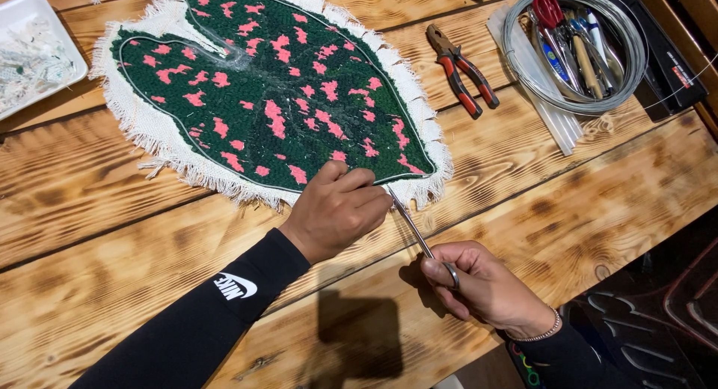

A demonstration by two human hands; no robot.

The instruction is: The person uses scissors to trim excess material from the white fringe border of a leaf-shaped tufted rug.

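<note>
1. Tabletop (112,232) of scorched wooden planks carries everything in view.
2. The leaf-shaped tufted rug, dark green with pink patches and a frayed white cloth border (269,90), lies flat on the planks at upper centre. It looks soft, limp and light; the fringe would likely fray if pulled, so a grip is best taken on the dense pile near the edge.
3. The left hand (336,209), in a black sleeve, is curled into a loose fist, knuckles pressing on the rug's lower border.
4. The right hand (482,284), palm up, grasps the loop handles of thin steel scissors (415,232), tips at the fringe.
5. Red-handled pliers (462,71) and a wire coil (572,52) lie well apart.
</note>
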